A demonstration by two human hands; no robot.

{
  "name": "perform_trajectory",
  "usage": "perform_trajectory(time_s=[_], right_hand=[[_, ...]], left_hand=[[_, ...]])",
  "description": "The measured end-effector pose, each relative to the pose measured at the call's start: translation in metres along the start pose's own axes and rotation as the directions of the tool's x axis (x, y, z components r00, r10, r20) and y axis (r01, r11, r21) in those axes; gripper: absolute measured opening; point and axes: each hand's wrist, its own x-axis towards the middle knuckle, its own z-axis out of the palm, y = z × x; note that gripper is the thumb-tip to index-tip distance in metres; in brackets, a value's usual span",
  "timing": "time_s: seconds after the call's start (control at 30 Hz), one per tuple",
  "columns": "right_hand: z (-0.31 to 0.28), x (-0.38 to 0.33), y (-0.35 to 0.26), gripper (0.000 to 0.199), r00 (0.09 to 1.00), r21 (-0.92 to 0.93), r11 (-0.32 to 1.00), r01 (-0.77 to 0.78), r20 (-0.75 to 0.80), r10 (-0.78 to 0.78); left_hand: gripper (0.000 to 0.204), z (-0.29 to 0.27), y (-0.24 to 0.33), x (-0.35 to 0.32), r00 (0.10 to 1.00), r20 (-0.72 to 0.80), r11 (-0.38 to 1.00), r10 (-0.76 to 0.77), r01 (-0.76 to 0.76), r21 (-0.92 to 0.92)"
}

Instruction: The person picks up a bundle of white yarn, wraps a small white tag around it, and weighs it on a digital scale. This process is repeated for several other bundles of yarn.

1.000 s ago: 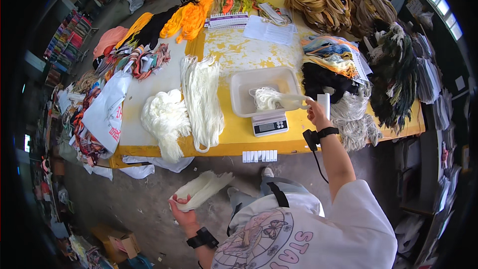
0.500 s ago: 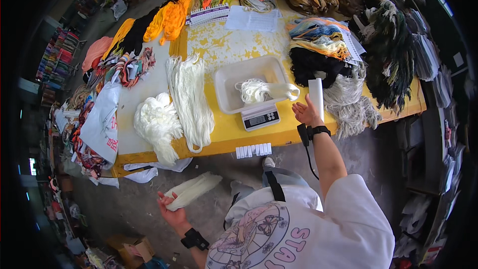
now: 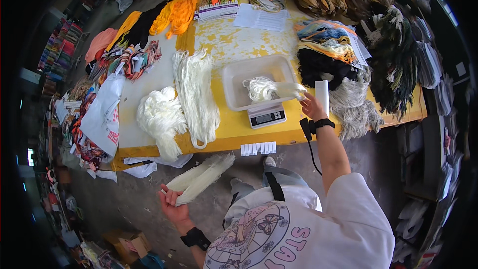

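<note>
A white skein (image 3: 199, 179) is gripped low in the left hand (image 3: 172, 204) while the right hand (image 3: 311, 107), fingers closed on yarn (image 3: 269, 88) in the tray (image 3: 234, 77), could easily get the strands tangled.

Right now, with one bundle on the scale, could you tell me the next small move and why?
Probably bring the left hand with its white bundle up to the table: it hangs below the edge, while the right hand holds yarn at the tray.

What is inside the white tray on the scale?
A loose bundle of white yarn lies in the tray, trailing over its right rim. The tray floor beneath the bundle is covered.
</note>
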Motion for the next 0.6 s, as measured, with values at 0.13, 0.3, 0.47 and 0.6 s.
perform_trajectory(time_s=[0.13,0.3,0.47,0.6], right_hand=[[0.048,-0.012,-0.014,0.033,0.815,-0.253,0.899,0.358,-0.385,-0.434],[0.219,-0.151,0.025,0.031,0.695,-0.077,0.757,0.648,0.466,-0.548],[0.295,-0.309,0.08,0.034,0.348,-0.138,0.899,0.415,0.937,-0.017],[0.307,-0.333,0.123,0.038,0.384,-0.241,0.801,0.547,0.923,0.015]], left_hand=[[0.023,0.011,-0.002,0.001,0.997,0.026,0.983,-0.069,0.063,0.171],[0.021,0.023,0.001,-0.009,0.984,-0.049,0.939,-0.17,0.177,0.296],[0.029,0.067,-0.002,-0.01,0.984,0.041,0.817,-0.171,0.119,0.564],[0.029,0.062,0.01,-0.017,0.999,-0.016,0.926,-0.031,0.035,0.377]])
